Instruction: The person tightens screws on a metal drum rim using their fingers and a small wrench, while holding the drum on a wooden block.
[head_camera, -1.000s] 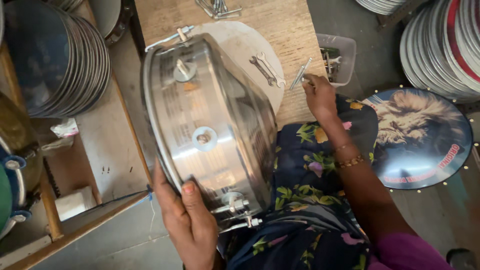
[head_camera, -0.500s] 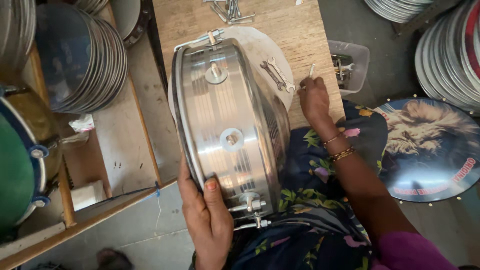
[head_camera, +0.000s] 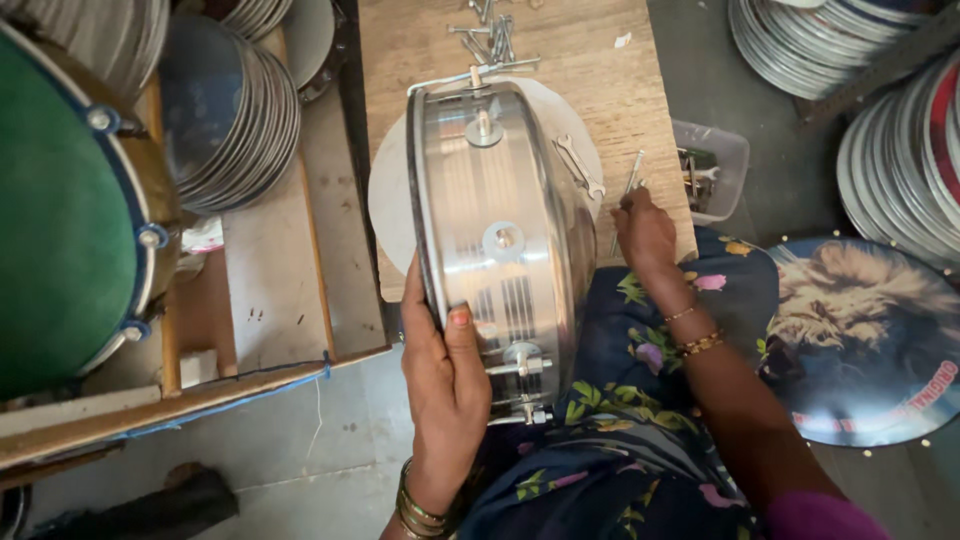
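**A:** Head view: where does the metal drum shell sit?

**B:** It stands on its edge on the wooden board, over a pale round disc, its near end above the person's flowered lap. The left hand is wrapped over the shell's near rim, thumb on the shiny side wall, fingers closed around the edge just beside the tension lugs.

**A:** And the other hand?

**B:** The right hand rests at the board's right edge, fingers pinched shut on a thin metal rod that points away from the person. A small wrench lies on the disc between shell and hand.

**A:** What surrounds them?

**B:** Loose bolts lie at the far end of the board. A clear plastic tray of small parts sits just right of the board. A printed drum skin lies on the floor at right, stacks of drum skins stand at left, and a green-headed drum fills the left edge.
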